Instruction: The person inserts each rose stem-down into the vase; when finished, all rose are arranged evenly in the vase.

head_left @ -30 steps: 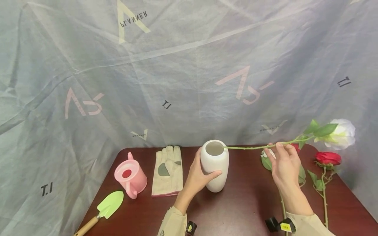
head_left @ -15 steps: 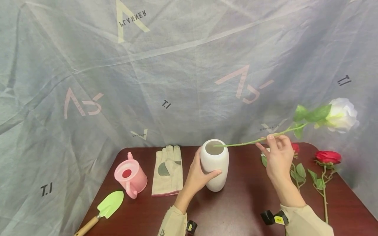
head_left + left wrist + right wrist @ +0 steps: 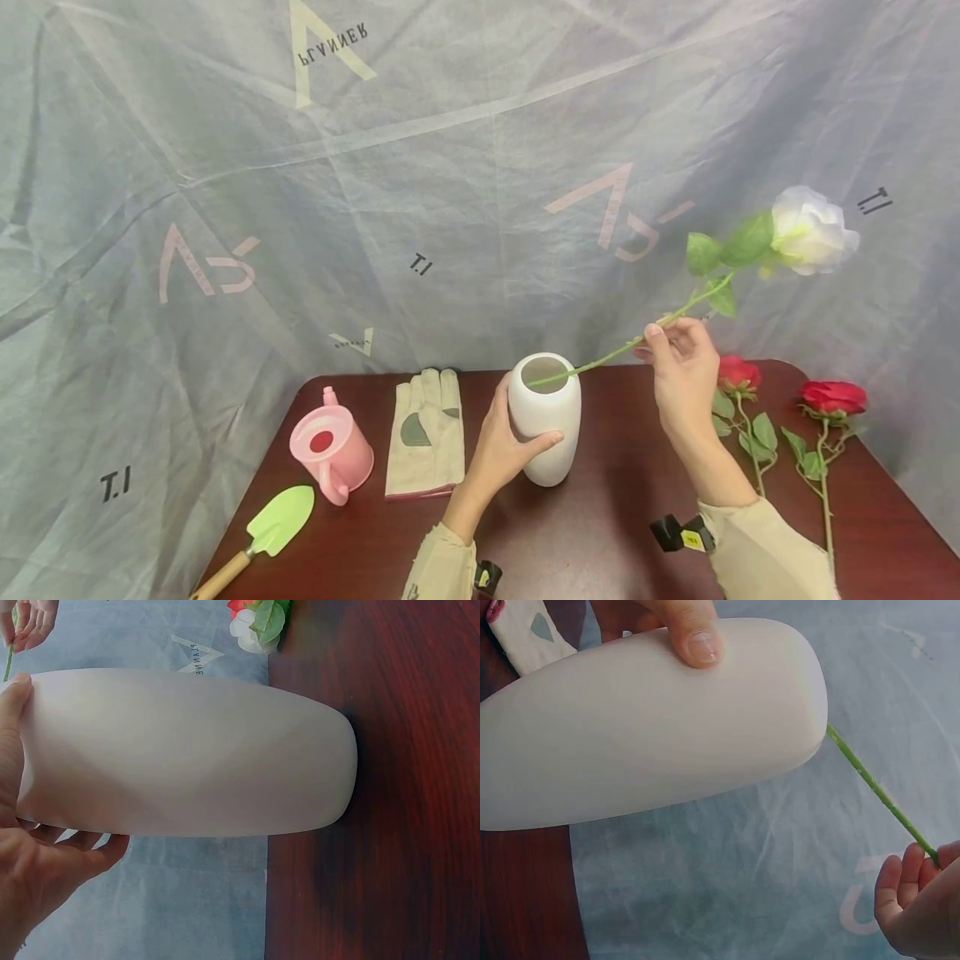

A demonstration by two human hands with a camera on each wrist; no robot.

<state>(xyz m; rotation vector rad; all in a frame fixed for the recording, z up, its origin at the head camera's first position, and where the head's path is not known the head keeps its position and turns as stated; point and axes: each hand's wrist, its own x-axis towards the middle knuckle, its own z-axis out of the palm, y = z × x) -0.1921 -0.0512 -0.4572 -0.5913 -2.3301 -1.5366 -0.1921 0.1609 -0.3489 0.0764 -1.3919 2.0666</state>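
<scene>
A white vase [image 3: 550, 433] stands upright on the dark red table. My left hand [image 3: 504, 446] grips its left side, the thumb lying across the front. To the right, my right hand [image 3: 686, 375] pinches the green stem of a white rose [image 3: 813, 232] between thumb and fingers. The stem slants down to the left, its lower end inside the vase mouth. The bloom and leaves [image 3: 723, 246] point up and right. In the right wrist view the stem [image 3: 881, 793] runs from the fingers to the rim of the vase [image 3: 705, 727].
Two red roses [image 3: 832, 400] lie at the right of the table. Left of the vase are a work glove [image 3: 426, 437], a pink watering can [image 3: 333, 454] and a green trowel [image 3: 279, 521] with a wooden handle. A grey cloth [image 3: 480, 208] hangs behind the table.
My right hand has moved up and left with the white rose, whose bloom has risen. The stem has tilted steeper, and its tip has gone deeper into the vase mouth. My left hand stays put.
</scene>
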